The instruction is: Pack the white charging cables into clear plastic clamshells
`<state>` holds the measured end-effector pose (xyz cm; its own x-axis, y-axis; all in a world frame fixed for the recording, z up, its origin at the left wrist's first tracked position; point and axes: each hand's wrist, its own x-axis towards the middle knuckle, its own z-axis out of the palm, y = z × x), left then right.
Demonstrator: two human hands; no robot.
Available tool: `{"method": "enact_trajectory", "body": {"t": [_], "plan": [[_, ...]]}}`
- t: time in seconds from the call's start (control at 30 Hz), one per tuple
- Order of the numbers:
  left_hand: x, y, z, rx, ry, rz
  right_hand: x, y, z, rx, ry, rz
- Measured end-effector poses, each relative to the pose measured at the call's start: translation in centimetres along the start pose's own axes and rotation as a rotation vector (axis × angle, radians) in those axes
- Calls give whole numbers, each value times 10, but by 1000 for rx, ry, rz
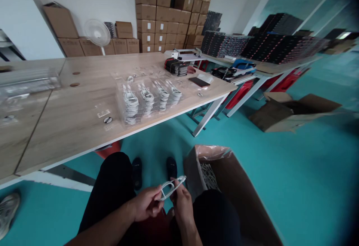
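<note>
A coiled white cable (pixel 167 190) is held between my two hands, low in the view above my lap. My left hand (pixel 148 202) pinches the near end of the coil between thumb and fingers. On the other side, my right hand (pixel 181 201) grips the far part, where a pale connector end points up and right. Beside my right knee stands an open cardboard box (pixel 238 186) with loose white cables (pixel 209 176) inside. On the table, several stacks of coiled white cables (pixel 147 96) sit in a clear plastic tray (pixel 121 105).
The wooden table (pixel 78 126) spans the view ahead of my knees. On it lie a black phone-like slab (pixel 199 82), a dark bundle (pixel 176 67) and a round black sticker (pixel 107 120). Another open carton (pixel 291 111) is on the floor at right. Stacked boxes (pixel 165 21) line the wall.
</note>
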<state>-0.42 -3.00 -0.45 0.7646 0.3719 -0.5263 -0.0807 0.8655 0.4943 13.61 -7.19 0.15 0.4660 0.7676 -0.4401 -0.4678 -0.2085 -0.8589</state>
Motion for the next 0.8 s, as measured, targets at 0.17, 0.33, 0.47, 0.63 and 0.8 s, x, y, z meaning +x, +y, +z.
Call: {"method": "enact_trajectory", "body": {"t": [0.17,0.33,0.47,0.63,0.8], "plan": [[-2,-1,-2,-25,-26,14,3,-4,-7,-532,-154,-151],[1,2,-3,-150,71,-33,0,-1,-4,-923,-385,-424],[1,6,-5,-242,128,-63,-2,4,-2,-958,-285,-490],[6,4,-7,-231,224,-48,-3,4,-3,-953,-61,-469],[10,-6,-5,-66,271,-65,-5,2,1,-1179,44,-639]]}}
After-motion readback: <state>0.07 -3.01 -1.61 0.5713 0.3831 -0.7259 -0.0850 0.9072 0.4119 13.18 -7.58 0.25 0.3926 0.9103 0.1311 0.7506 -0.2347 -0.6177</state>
